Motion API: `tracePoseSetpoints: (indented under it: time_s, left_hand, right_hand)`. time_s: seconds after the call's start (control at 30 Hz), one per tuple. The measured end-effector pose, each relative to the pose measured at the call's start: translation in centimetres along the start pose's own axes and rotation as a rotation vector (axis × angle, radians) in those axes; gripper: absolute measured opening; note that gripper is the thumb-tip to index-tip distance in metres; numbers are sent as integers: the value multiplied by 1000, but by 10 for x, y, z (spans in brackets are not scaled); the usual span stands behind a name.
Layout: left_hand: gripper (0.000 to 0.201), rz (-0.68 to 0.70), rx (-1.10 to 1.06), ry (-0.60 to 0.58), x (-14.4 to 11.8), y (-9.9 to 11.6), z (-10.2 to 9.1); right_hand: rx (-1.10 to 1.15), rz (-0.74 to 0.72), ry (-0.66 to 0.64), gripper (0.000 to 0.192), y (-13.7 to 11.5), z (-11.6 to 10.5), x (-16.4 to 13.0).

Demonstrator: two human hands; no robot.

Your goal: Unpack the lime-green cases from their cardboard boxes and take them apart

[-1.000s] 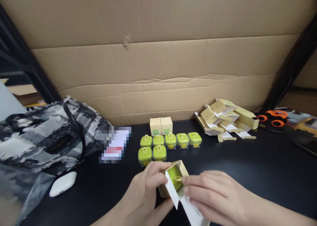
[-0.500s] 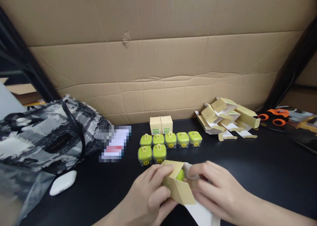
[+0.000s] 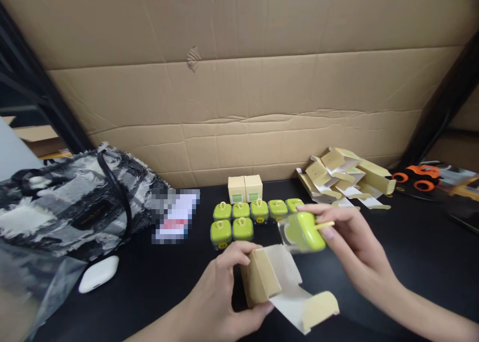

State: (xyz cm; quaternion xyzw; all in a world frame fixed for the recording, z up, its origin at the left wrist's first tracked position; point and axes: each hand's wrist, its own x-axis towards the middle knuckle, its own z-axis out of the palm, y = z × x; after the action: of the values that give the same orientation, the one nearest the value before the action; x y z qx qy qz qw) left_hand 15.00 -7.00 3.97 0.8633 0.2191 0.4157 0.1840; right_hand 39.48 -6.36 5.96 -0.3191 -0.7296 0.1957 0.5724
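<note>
My left hand (image 3: pixel 220 292) is closed around a small beige cardboard box (image 3: pixel 260 277), whose opened white-lined flaps point right. Above and to the right of the box, my right hand (image 3: pixel 355 242) grips a small clear container with a green lid (image 3: pixel 303 232) by its lid and pale loop; it is tilted on its side. Behind the hands stand several matching green-lidded containers (image 3: pixel 242 228) in two rows, some with a round yellow label. Two closed beige boxes (image 3: pixel 245 188) stand side by side behind them.
Opened beige cartons (image 3: pixel 344 174) lie heaped at the back right, beside an orange toy car (image 3: pixel 422 176). On the left are a grey-and-black frayed bag (image 3: pixel 75 207), a white earphone case (image 3: pixel 99 274) and a pixelated item (image 3: pixel 175 215). A cardboard wall (image 3: pixel 239 92) closes off the back.
My right hand has pulled the green-lidded container out of the box and lifted it up and right. The left hand still holds the box, its flaps now more spread.
</note>
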Motion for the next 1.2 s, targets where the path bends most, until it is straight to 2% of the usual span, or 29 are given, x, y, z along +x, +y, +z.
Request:
tracePoseSetpoints:
  time_s: [0.07,0.17,0.27,0.4,0.53,0.63,0.73,0.97,1.1,1.2]
  left_hand:
    - [69,0,-140,-79,-5,-5,4]
    - [79,66,-257,-177,-9,-11,9]
    - [85,92,-252,-182,-10,-14,14]
    - [81,85,-232,-151,-11,-18,19]
    - [84,116,-237,-114,-12,-20,20]
    - [84,82,-254,-174,-12,-18,18]
    - [81,45,-304,-212,-13,-17,17]
    - [86,88,-318,-161,-13,-22,22]
    - [87,56,-351,-151,-12,-16,18]
    - [89,-34,-254,-71,-9,-3,12]
  right_hand:
    - [-72,34,2,5,8,-1,7]
    - [-168,117,-184,10,23,5,13]
    - [-197,163,-301,13,36,17,10]
    - [-219,135,-302,16,38,27,3]
    - [-306,98,-322,35,36,25,-2]
    - [-322,78,-353,29,40,25,-3]
    - [-295,52,-359,32,46,29,-2]
    - [-269,6,-378,36,51,33,-2]
    - [-237,40,-367,49,44,29,-1]
    - [-181,41,-321,43,29,20,-1]
